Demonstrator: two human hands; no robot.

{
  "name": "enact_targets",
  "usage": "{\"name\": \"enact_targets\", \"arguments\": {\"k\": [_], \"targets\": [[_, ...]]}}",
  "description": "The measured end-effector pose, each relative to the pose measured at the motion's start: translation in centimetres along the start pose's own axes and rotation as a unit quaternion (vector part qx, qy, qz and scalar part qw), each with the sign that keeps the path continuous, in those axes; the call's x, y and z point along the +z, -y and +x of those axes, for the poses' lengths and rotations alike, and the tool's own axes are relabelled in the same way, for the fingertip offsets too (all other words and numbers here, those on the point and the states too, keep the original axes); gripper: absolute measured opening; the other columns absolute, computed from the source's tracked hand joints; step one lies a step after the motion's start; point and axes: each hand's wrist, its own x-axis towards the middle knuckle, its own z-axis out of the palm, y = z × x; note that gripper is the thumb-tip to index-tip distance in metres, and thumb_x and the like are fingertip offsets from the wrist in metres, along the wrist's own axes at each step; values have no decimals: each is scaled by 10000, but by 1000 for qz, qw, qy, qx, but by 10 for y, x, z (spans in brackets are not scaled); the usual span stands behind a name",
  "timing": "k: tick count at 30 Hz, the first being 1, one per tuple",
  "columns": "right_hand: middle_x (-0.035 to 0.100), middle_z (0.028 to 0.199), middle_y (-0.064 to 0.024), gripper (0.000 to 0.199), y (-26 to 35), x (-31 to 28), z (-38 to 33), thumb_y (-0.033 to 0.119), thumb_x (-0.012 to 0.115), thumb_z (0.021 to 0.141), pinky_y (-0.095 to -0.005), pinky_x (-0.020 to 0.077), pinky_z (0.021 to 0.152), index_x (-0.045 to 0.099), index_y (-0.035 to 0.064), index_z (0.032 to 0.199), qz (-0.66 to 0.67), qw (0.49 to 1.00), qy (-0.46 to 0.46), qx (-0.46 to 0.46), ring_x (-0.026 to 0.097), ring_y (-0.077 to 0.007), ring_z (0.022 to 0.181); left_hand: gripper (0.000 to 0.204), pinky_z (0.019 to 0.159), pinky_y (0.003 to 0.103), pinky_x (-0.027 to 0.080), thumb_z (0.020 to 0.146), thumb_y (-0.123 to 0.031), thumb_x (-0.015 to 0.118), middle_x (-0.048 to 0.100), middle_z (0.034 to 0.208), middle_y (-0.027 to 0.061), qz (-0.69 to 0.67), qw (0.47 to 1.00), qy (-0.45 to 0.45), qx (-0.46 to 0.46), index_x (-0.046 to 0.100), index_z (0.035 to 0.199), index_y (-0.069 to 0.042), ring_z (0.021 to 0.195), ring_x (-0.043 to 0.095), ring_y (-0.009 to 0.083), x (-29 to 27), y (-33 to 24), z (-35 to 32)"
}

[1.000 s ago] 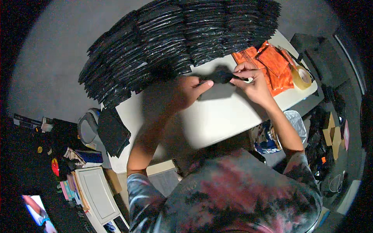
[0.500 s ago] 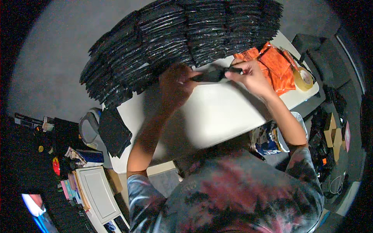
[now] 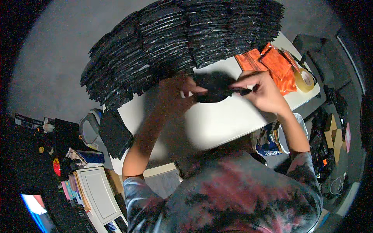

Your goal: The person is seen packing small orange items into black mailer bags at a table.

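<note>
Over the white table [image 3: 221, 122], both my hands hold a small, dark black piece [image 3: 214, 88], flat and apparently plastic; its exact kind I cannot make out. My left hand [image 3: 179, 92], in shadow, pinches its left side between thumb and fingers. At the opposite side, the fingers of my right hand [image 3: 267, 91] are closed on the edge. Just beyond them, a long, tall bank of black plastic packets [image 3: 167, 42] stands in several packed rows. Orange plastic packets [image 3: 278, 68] lie right of my right hand.
A roll of clear yellowish tape [image 3: 304, 80] sits at the table's right end. Black flat packets [image 3: 114, 134] lie at its left end. Below the right edge is a white and blue bag [image 3: 272, 139]. A white cabinet [image 3: 99, 192] stands lower left, a dark sofa [image 3: 326, 58] far right.
The black piece, narrow and seen nearly edge-on before, now shows a broader face between my hands. Both hands have come slightly nearer to me, and the right one has turned.
</note>
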Motion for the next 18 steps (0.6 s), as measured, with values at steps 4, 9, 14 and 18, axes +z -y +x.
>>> {"name": "enact_targets", "arguments": {"k": [4,9,14,18], "targets": [[693,813,-156,106,3,2,2,75,756,898,-361,506,724,790,6,971,-102,994,-21,31,657,-254,754,157,632,422,567,753,-108,880,704,770,60,-23,993,35,-107,732,775,-61,661,682,256,-6,-9,-1],[681,879,-141,189,-34,7,25,14,752,787,-365,518,715,781,-14,972,-195,962,-161,-106,649,-274,782,84,731,423,567,837,-65,747,739,965,58,156,988,11,14,754,899,-121,852,701,312,12,16,17],[595,817,-102,378,-55,21,-4,-54,676,606,-393,529,715,799,30,953,-265,938,-158,-159,620,-284,827,283,952,462,545,782,-33,707,704,1221,36,149,981,-20,121,750,1026,-169,1110,674,315,42,42,-27],[676,917,-49,313,-104,53,-46,18,763,634,-364,593,873,827,116,925,-268,952,-20,-149,671,-276,976,469,1220,624,283,860,-201,729,431,1629,59,0,977,201,64,684,1327,-217,1487,415,325,92,88,-126]]}}
